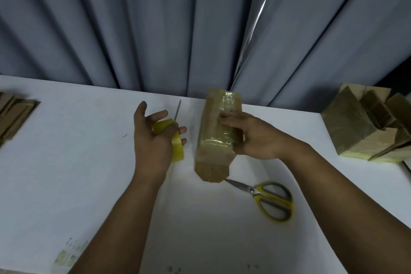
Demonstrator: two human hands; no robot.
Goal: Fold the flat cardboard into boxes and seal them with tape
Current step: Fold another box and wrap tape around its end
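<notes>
Two bare forearms reach up from the bottom edge across the white table (77,162) toward a cardboard box (208,131), which lies lengthwise at the middle of the table, its top face covered in glossy clear tape and its near-end flaps sticking out toward the person. On the box's right side the right hand (255,138) comes in with the wrist bent, palm down; its fingers (224,121) lie nearly straight across the taped top, pressing on it, while the thumb drops over the box's right edge. Just left of the box, not touching it, the left hand (151,140) is held palm toward the box with the thumb raised; its fingers curl around a yellow tape roll (176,148) and grip it. A thin pale strip (178,110) rises from that hand; what it is cannot be told. Yellow-handled scissors (266,199) lie closed just beyond the box's near end, to its right. Far left of the box sits a stack of flat cardboard (13,115); far right stand folded boxes (367,131). Behind the box hangs a grey curtain (155,18).
</notes>
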